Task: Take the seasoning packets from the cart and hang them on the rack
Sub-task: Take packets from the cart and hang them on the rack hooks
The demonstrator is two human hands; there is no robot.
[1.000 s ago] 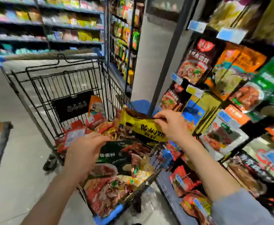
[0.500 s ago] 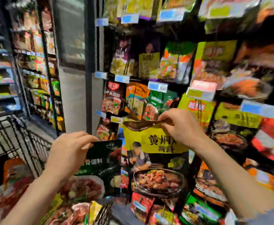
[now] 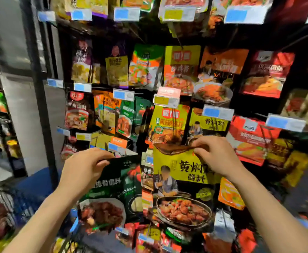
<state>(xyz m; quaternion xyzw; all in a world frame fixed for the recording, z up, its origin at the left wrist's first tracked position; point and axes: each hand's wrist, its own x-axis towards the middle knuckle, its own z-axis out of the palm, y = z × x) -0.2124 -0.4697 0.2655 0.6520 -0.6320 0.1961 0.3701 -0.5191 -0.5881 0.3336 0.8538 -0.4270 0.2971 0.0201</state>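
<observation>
While the right hand (image 3: pixel 217 156) pinches the yellow packet (image 3: pixel 182 181) by its top edge, keeping the hang hole free for a peg on the rack (image 3: pixel 288 99), the left hand (image 3: pixel 83 170) grips the dark green packet (image 3: pixel 111 190) just left, likely waiting its turn.

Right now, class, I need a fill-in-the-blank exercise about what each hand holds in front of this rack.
1. The right hand pinches the top of a packet whose main colour is ____.
2. The left hand holds a packet that is dark ____.
3. The yellow packet is to the ____ of the other held packet.

Missing words: yellow; green; right
</observation>
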